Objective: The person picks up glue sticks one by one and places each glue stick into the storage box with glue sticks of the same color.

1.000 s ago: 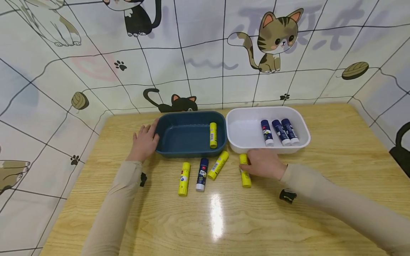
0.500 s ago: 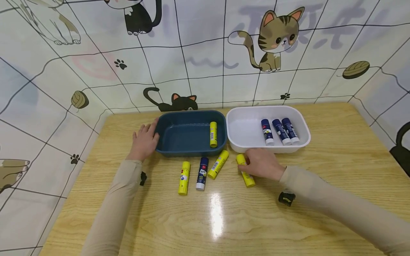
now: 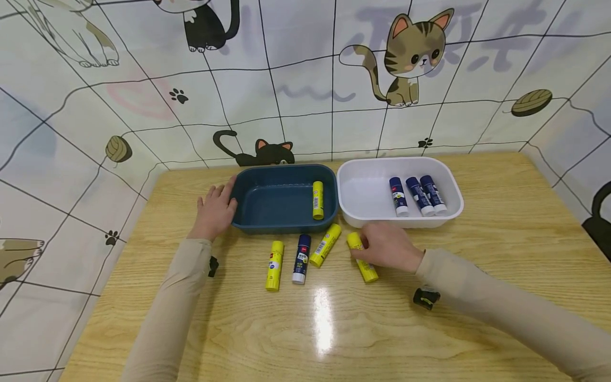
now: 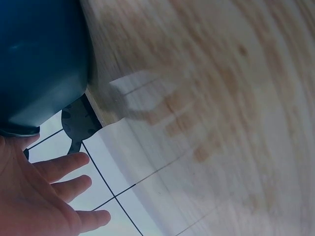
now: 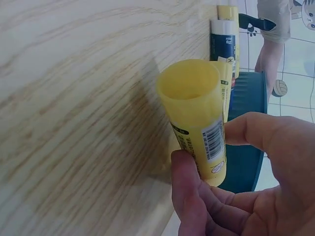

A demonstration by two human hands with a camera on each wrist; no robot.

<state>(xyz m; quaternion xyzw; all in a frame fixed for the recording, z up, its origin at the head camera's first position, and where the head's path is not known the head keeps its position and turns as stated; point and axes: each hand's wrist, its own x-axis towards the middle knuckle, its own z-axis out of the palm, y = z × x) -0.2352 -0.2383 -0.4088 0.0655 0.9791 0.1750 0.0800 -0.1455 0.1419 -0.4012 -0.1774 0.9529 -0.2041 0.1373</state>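
The right grip (image 3: 389, 246) holds a yellow glue stick (image 3: 367, 271), pinched between thumb and fingers, in front of the white tray (image 3: 363, 193); the stick slants, its far end leaning left, and the right wrist view shows its barcode label and a hollow end; whether it touches the tabletop (image 3: 267, 339) I cannot tell. Just left of that grip lies a slanted yellow glue stick (image 3: 325, 245), then a navy glue stick (image 3: 301, 260) with a white end, and farthest left another yellow glue stick (image 3: 274, 266). Beyond the right grip, the white tray contains three navy glue sticks (image 3: 420, 196), the two rightmost side by side. Beyond it to the left, the dark teal tray (image 3: 269, 204) contains one yellow glue stick near its right end. The left grip (image 3: 215, 212) is wide, fingers spread and holding nothing, resting against the left end of the dark teal tray. Past both grips rises a white backdrop (image 3: 305, 85) printed with cats and grid lines.
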